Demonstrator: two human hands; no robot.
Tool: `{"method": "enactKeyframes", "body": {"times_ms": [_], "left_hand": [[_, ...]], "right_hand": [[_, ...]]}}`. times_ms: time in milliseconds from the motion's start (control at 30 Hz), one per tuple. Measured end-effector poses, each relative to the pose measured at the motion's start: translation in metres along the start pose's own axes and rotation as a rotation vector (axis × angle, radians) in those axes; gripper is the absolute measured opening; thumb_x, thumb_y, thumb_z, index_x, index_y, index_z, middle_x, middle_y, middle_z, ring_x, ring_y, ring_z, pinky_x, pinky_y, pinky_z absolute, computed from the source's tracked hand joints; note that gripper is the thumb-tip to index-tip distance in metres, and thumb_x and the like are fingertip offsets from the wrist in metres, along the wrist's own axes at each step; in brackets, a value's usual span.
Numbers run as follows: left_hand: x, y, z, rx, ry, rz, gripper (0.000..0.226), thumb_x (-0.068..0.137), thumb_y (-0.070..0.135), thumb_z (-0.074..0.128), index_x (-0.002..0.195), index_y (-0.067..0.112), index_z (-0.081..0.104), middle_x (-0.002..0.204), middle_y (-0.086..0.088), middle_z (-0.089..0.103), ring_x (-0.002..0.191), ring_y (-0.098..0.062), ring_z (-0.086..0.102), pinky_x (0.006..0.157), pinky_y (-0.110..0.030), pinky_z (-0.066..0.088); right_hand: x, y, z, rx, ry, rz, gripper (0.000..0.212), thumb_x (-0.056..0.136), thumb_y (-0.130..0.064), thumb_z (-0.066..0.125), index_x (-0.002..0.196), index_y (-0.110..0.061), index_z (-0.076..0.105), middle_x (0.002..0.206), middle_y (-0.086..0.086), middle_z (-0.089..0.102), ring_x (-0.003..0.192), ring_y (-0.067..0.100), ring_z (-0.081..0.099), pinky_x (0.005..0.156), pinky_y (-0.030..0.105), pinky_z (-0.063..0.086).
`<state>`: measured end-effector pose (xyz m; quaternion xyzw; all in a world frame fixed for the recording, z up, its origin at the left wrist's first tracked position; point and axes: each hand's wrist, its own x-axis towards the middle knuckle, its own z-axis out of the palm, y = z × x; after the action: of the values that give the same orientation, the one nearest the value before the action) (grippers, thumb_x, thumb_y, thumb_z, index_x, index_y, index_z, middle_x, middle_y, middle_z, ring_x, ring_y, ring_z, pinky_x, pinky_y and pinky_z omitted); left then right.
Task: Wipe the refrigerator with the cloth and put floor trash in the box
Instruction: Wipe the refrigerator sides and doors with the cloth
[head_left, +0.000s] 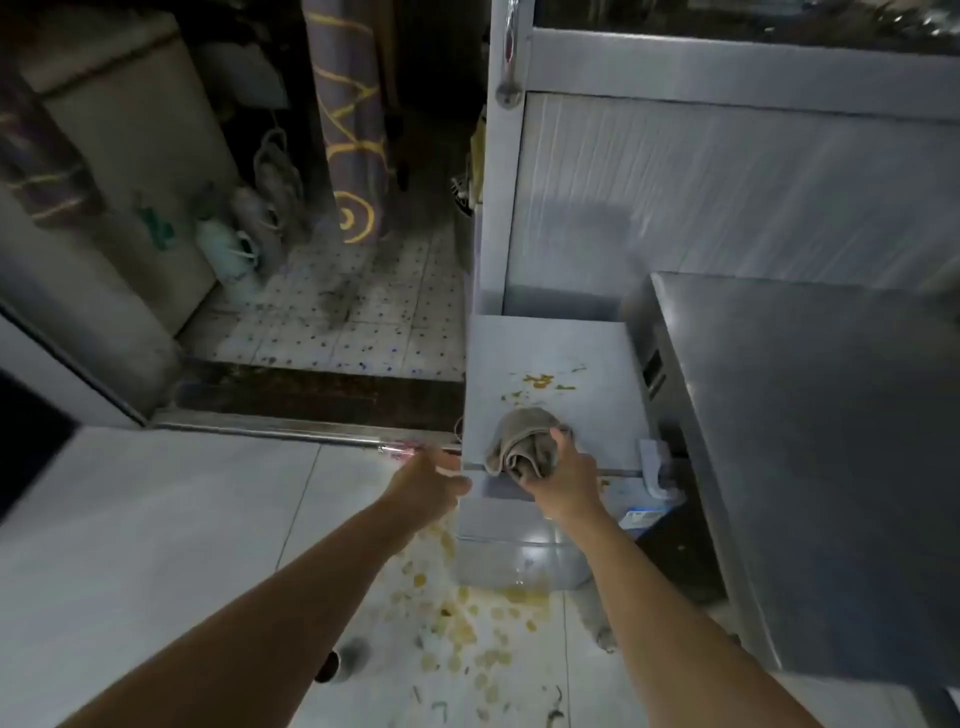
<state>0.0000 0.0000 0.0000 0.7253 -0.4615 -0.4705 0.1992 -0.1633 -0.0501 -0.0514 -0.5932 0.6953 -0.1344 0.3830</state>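
While gripped by right hand (563, 480), cloth (522, 441) on refrigerator (550, 364)

We find no text we can read: the blue-and-white label (640, 518) low beside the refrigerator (550, 374) and the green mark (156, 226) on the beige cabinet (130, 156) are too blurred.

We see the cloth (522, 441) on top of the refrigerator (550, 364), with stains (543, 382) behind it. The counter (810, 415) stands to its right. Scattered trash (467, 623) lies on the floor (156, 519) before it.
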Motion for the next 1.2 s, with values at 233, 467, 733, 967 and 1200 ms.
{"method": "enactKeyframes", "body": {"times_ms": [233,467,733,967,1200], "left_hand": [[0.065,-0.013,0.016,0.128,0.023,-0.088,0.011,0.086,0.013,0.061,0.096,0.012,0.061,0.107,-0.005,0.061,0.096,-0.023,0.064,0.09,-0.039,0.053],[0.074,-0.013,0.015,0.019,0.027,-0.135,0.025,0.085,0.013,0.062,0.11,0.012,0.059,0.107,-0.007,0.062,0.098,-0.025,0.064,0.09,-0.038,0.053],[0.053,0.038,-0.018,-0.323,0.101,-0.061,0.018,0.095,0.021,0.046,0.091,0.011,0.06,0.094,-0.008,0.059,0.084,-0.017,0.053,0.068,-0.026,0.041],[0.031,0.074,-0.066,-0.644,0.039,-0.013,0.032,0.097,0.024,0.046,0.114,0.002,0.06,0.11,-0.013,0.064,0.102,-0.027,0.059,0.088,-0.036,0.047],[0.036,0.06,-0.115,-0.488,0.243,0.035,0.01,0.088,0.005,0.058,0.097,0.007,0.061,0.098,-0.013,0.065,0.091,-0.026,0.061,0.081,-0.032,0.049]], "right_hand": [[0.067,0.012,0.033,-0.164,0.017,-0.088,0.074,0.082,-0.009,0.065,0.145,-0.024,0.029,0.15,0.014,0.003,0.137,0.033,0.023,0.114,0.032,0.024],[0.082,0.009,0.024,-0.031,0.095,-0.116,0.027,0.085,0.003,0.047,0.1,-0.013,0.063,0.118,0.016,0.055,0.106,0.03,0.053,0.08,0.022,0.037],[0.048,-0.042,-0.027,0.614,0.039,-0.241,0.04,0.077,0.024,0.048,0.085,-0.01,0.066,0.115,0.002,0.058,0.111,0.021,0.056,0.097,0.032,0.048],[0.02,-0.106,-0.049,0.711,-0.11,-0.379,0.046,0.076,0.031,0.042,0.075,-0.008,0.067,0.127,0.007,0.058,0.11,0.023,0.059,0.092,0.036,0.053],[0.008,-0.148,-0.038,0.561,-0.212,-0.352,0.049,0.076,0.02,0.042,0.086,-0.026,0.057,0.111,-0.002,0.06,0.111,0.016,0.057,0.057,0.01,0.044]]}}
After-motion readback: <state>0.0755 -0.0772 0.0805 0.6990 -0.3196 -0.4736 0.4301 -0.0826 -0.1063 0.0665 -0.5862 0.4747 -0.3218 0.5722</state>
